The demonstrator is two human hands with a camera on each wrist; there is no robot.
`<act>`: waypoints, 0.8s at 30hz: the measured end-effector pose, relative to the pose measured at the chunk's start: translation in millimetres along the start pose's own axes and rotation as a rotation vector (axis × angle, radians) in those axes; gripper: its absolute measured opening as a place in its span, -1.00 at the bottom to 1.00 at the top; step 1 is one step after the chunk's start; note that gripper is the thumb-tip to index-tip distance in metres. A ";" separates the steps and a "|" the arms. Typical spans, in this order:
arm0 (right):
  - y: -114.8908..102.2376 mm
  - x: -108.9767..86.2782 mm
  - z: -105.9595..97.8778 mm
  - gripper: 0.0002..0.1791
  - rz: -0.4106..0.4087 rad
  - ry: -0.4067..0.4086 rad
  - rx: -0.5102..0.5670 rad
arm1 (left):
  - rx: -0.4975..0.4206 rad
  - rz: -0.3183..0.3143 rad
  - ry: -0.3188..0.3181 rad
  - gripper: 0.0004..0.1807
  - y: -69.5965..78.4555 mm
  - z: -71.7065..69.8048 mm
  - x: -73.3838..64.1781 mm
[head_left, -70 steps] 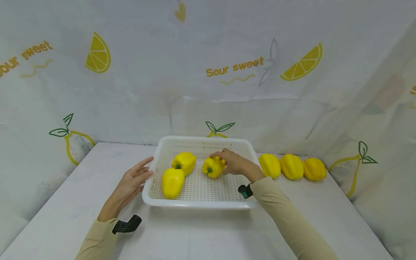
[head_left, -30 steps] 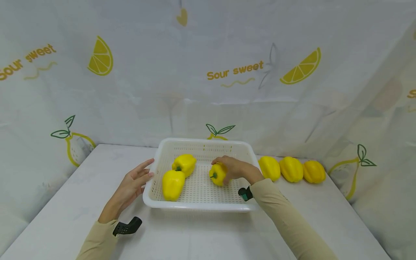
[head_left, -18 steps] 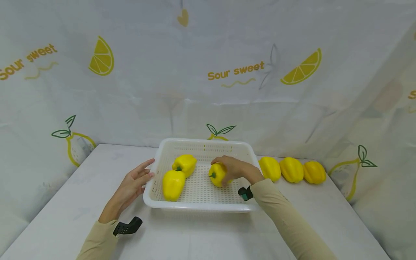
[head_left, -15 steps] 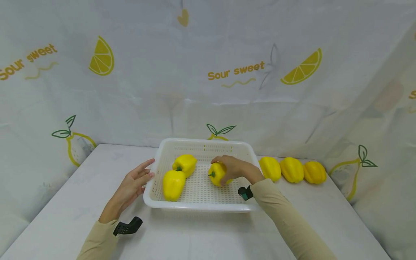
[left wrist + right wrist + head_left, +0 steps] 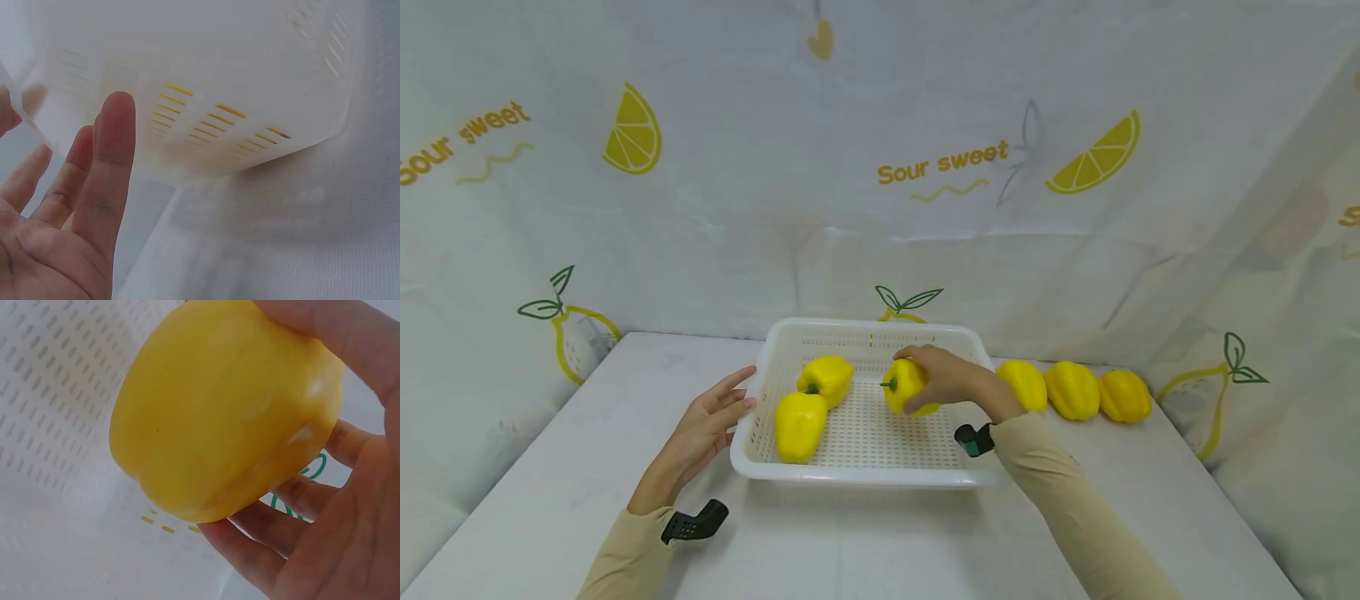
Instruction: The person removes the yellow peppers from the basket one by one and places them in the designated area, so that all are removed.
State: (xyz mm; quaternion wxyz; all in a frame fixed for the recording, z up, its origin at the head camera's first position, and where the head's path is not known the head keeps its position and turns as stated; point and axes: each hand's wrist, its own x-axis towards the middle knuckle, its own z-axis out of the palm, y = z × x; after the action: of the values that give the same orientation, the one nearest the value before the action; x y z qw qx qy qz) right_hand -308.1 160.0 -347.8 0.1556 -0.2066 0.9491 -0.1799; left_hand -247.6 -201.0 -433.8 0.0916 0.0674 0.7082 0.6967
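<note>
In the centre of the head view, a glossy yellow bell-shaped pepper with a short green stem sits in the grip of the right hand, fingers curled over its far side and thumb along its near side, stem pointing to the left of the frame. It is inside a shallow rectangular white plastic basket with slotted floor and walls, right of the basket's middle; whether its underside touches the slotted floor cannot be told. The left hand, left of centre, holds nothing: its fingers are extended at the basket's left rim, and the left wrist view shows them close by the outer wall, contact unclear, with yellow showing through the slots. In the basket's left half lie two more yellow peppers, one whole and blocky nearer the front, the other just behind it with a green stem toward the lower left. To the right of the basket, three yellow peppers lie in a row, the leftmost partly hidden by the right wrist. All stand on a white-covered table, before a whitish backdrop sheet printed with lemons and "Sour sweet". Each beige sleeve has a black device at the wrist.
</note>
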 end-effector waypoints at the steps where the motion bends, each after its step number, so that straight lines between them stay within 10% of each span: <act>1: 0.0 -1.4 -0.8 -0.16 0.003 0.004 0.001 | 0.003 0.000 0.000 -0.24 0.0 0.0 0.1; 24: 16.3 -50.0 -15.3 -0.11 -0.006 0.178 0.159 | 0.001 0.007 -0.008 -0.23 -0.5 -0.4 -0.8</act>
State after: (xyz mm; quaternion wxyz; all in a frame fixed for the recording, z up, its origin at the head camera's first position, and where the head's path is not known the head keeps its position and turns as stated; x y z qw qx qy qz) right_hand -276.0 200.5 -329.7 0.0861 -0.1798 0.9413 -0.2725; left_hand -246.9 -201.6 -434.3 0.0921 0.0727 0.7082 0.6962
